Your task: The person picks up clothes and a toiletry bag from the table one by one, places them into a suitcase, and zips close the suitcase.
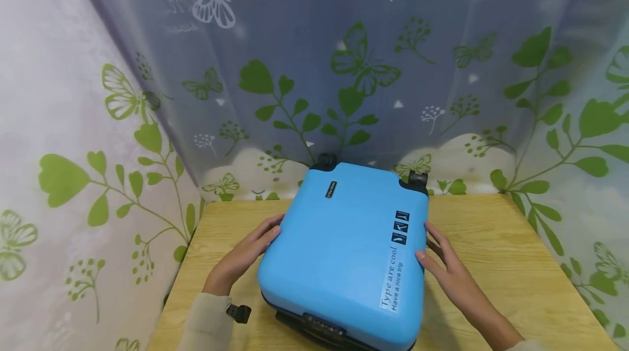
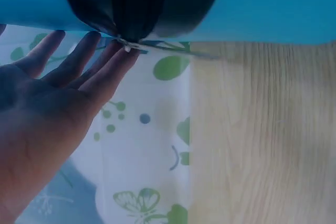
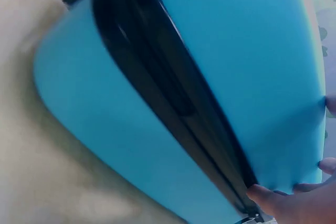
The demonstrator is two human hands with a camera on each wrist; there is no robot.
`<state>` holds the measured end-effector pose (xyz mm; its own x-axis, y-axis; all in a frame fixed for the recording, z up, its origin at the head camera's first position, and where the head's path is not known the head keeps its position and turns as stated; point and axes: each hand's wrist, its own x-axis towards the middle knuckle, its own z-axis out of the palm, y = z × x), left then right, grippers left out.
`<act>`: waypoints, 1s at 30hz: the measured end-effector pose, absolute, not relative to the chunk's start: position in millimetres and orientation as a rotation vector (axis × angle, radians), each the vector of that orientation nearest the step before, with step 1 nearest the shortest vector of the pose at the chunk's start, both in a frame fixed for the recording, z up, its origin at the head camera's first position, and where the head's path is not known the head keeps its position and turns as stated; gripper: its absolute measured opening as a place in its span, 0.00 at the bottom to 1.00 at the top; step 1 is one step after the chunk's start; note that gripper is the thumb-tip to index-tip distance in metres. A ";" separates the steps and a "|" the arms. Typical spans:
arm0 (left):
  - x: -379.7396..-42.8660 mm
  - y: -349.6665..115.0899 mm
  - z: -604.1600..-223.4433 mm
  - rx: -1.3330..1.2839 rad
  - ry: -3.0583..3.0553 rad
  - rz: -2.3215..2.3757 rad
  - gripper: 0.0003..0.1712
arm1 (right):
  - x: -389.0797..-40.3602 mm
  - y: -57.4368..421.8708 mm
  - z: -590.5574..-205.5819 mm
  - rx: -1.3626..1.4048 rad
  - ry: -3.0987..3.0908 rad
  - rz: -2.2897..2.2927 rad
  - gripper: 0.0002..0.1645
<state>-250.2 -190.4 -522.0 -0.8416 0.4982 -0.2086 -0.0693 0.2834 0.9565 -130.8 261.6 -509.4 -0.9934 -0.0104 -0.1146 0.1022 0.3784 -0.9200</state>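
A blue hard-shell suitcase lies flat on the table with its printed front face up. Its black wheels point to the far side, and a combination lock shows on the near side. My left hand touches the left side of the shell with extended fingers; in the left wrist view these fingertips reach the black middle band, beside a thin cord. On the opposite side, my right hand rests its thumb near the top edge, other fingers along the side. The right wrist view shows fingertips at the black seam.
Beneath the suitcase is a light wood-grain table. A curtain printed with green leaves and butterflies hangs close behind the table's far edge, with similar sheets on the left and right. A small black device is on the left wrist.
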 end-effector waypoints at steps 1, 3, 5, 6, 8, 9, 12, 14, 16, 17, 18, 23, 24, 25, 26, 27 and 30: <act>-252.9 -189.3 -522.3 0.385 2.079 1.585 0.36 | -126.4 260.9 -510.2 0.110 2.490 -1.696 0.51; -256.4 -187.7 -523.6 0.375 2.063 1.584 0.36 | -119.1 258.7 -511.7 0.129 2.441 -1.708 0.52; -257.8 -187.0 -525.6 0.352 2.042 1.599 0.37 | -114.6 255.7 -512.1 0.143 2.418 -1.711 0.53; -257.9 -186.7 -526.6 0.335 2.031 1.610 0.37 | -113.5 254.2 -512.1 0.143 2.415 -1.709 0.54; -257.3 -185.7 -528.1 0.305 2.014 1.632 0.38 | -112.3 251.5 -511.4 0.148 2.417 -1.702 0.56; -257.1 -184.8 -528.8 0.293 2.005 1.643 0.38 | -112.1 250.6 -510.8 0.152 2.415 -1.703 0.56; -255.4 -181.4 -529.3 0.263 2.008 1.658 0.40 | -112.2 249.5 -508.9 0.170 2.388 -1.713 0.58; -252.8 -179.8 -529.7 0.249 2.019 1.664 0.41 | -112.9 249.9 -508.1 0.173 2.370 -1.716 0.58; -248.1 -179.4 -529.6 0.239 2.029 1.664 0.41 | -115.3 250.9 -508.3 0.156 2.365 -1.714 0.58; -244.9 -179.7 -529.5 0.232 2.039 1.659 0.41 | -117.0 251.2 -508.7 0.138 2.367 -1.718 0.58; -241.6 -180.2 -529.6 0.222 2.043 1.660 0.41 | -119.1 251.8 -509.1 0.118 2.375 -1.719 0.57; -224.9 -180.1 -529.6 0.182 2.087 1.666 0.43 | -132.3 257.0 -509.9 0.016 2.411 -1.729 0.54; -222.1 -179.6 -529.5 0.174 2.093 1.669 0.44 | -135.2 258.6 -509.9 0.001 2.420 -1.725 0.53; -219.4 -179.2 -529.7 0.170 2.100 1.667 0.44 | -138.3 260.2 -509.8 -0.016 2.418 -1.728 0.53; -216.9 -178.7 -529.7 0.167 2.105 1.668 0.44 | -141.4 262.0 -509.7 -0.032 2.416 -1.733 0.52; -214.5 -178.2 -529.6 0.166 2.107 1.668 0.44 | -144.4 264.0 -509.6 -0.044 2.418 -1.728 0.52; -208.4 -177.3 -530.0 0.168 2.109 1.672 0.43 | -154.4 270.7 -509.4 -0.073 2.403 -1.742 0.51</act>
<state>-208.4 -177.3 -530.0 -0.8951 0.3600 -0.2631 -0.1742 0.2610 0.9495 -154.4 270.7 -509.4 -0.9840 -0.1400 -0.1104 0.0614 0.3154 -0.9470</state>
